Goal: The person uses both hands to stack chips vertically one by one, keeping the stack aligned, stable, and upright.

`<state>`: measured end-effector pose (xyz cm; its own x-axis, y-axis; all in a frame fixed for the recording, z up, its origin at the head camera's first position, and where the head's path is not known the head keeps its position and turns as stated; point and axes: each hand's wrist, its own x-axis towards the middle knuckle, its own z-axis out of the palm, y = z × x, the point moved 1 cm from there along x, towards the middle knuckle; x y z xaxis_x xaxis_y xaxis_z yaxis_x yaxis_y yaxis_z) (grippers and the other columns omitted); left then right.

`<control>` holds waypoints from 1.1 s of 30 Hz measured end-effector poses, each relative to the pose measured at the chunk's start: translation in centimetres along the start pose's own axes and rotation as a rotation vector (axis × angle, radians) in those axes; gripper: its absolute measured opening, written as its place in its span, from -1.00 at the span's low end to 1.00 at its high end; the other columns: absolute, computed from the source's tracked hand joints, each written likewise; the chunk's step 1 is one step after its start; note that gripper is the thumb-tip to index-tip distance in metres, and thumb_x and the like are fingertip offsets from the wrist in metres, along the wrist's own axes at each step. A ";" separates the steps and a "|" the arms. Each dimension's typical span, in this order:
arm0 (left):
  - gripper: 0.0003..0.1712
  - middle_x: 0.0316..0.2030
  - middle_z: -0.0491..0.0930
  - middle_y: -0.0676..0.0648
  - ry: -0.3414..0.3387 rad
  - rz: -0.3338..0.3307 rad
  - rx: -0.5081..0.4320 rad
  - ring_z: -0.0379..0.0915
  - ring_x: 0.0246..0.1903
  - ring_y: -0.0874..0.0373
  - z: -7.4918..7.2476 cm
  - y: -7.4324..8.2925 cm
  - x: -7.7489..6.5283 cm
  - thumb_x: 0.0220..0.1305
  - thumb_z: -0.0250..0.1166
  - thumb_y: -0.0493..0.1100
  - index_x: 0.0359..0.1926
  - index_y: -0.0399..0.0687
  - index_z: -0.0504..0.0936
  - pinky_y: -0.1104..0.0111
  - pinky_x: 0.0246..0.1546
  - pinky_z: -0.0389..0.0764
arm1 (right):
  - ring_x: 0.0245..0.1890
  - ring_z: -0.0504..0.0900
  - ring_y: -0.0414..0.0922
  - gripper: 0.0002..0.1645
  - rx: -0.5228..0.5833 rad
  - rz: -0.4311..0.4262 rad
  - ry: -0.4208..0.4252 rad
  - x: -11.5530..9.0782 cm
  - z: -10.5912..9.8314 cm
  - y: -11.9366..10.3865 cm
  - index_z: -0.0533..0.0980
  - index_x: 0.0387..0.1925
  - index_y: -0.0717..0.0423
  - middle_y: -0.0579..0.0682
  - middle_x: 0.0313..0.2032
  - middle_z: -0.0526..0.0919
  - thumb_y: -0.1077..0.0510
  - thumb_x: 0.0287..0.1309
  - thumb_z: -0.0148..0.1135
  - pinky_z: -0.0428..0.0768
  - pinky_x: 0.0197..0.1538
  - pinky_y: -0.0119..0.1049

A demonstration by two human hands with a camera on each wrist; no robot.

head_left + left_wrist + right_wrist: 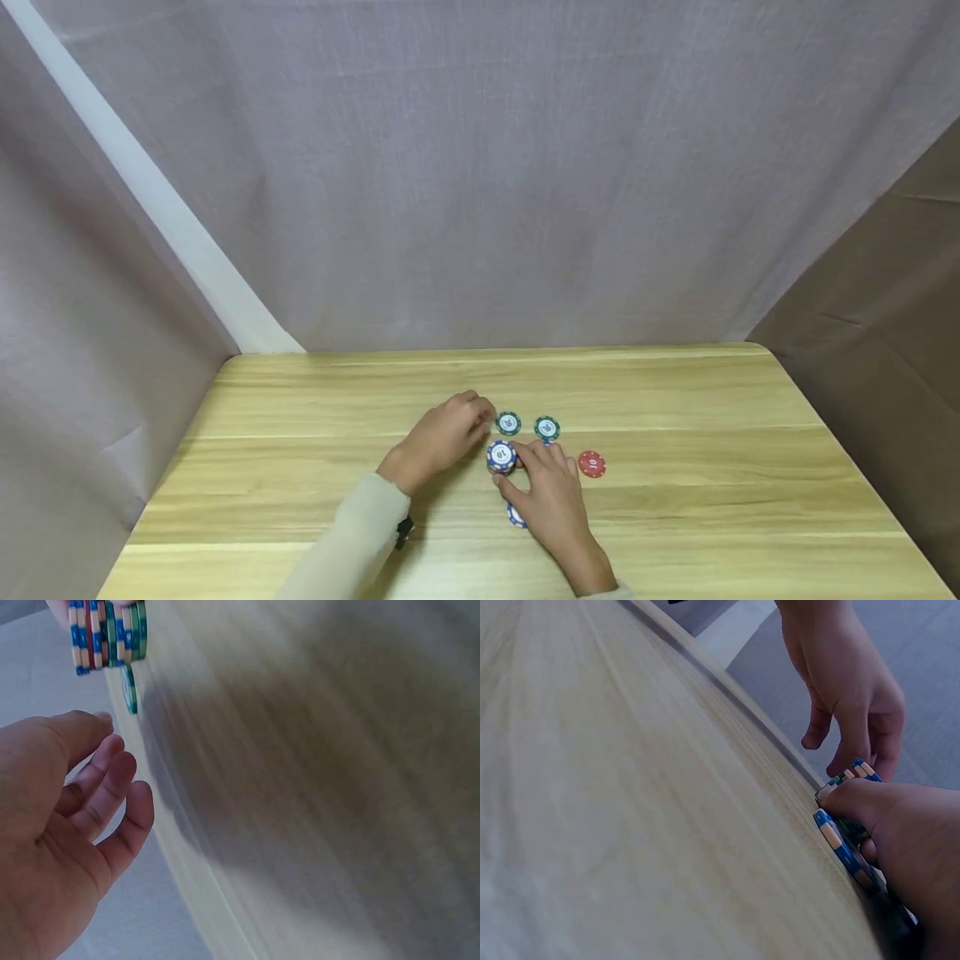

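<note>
A stack of poker chips (501,455) with a blue-rimmed 10 chip on top stands on the table. My right hand (553,497) holds this stack between thumb and fingers. In the left wrist view the stack (109,634) shows blue, red and green edges. My left hand (447,431) hovers left of the stack, its fingers loosely bent and holding nothing. Its fingertips are nearest a green poker chip (508,423) lying flat behind the stack. A blue poker chip (515,516) lies partly hidden beneath my right hand; in the right wrist view a blue chip (844,851) shows edge-on.
A second green poker chip (547,428) lies behind my right hand, and a red 10 chip (592,464) to its right. The wooden table (300,467) ends at a grey curtain (480,208) behind. A dark wristband (404,532) sits at my left sleeve.
</note>
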<state>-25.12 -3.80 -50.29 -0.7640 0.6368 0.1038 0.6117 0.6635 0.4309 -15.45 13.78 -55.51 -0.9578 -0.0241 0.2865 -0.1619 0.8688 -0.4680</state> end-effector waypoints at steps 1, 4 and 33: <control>-0.75 -0.05 0.67 -0.01 -0.010 0.000 0.000 0.65 -0.06 0.16 0.0 -0.2 0.1 0.52 0.29 -0.21 0.13 -0.12 0.71 0.33 0.01 0.71 | -0.16 0.41 -0.20 -0.39 0.000 0.000 0.000 0.0 0.0 0.0 0.70 0.12 0.02 -0.22 -0.21 0.61 -0.10 0.06 0.63 0.28 -0.09 -0.23; -0.73 -0.02 0.65 -0.02 -0.044 -0.002 -0.012 0.64 -0.05 0.14 -0.1 -0.6 0.5 0.49 0.34 -0.22 0.15 -0.09 0.70 0.29 0.02 0.71 | -0.16 0.41 -0.20 -0.40 0.007 -0.001 -0.004 -0.1 0.1 -0.2 0.70 0.12 0.02 -0.23 -0.21 0.61 -0.09 0.06 0.63 0.28 -0.09 -0.23; -0.59 0.25 0.55 0.07 -0.227 0.112 0.150 0.47 0.21 0.11 0.6 1.5 3.0 0.52 0.30 -0.10 0.33 0.12 0.60 0.31 0.24 0.59 | -0.16 0.41 -0.20 -0.39 -0.007 0.003 -0.018 -0.7 -1.2 0.2 0.69 0.12 0.03 -0.21 -0.21 0.62 -0.09 0.06 0.63 0.27 -0.11 -0.24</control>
<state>-26.37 -0.71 -49.88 -0.6349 0.7697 -0.0670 0.7259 0.6240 0.2893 -14.53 14.57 -54.84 -0.9625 -0.0303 0.2696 -0.1572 0.8722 -0.4633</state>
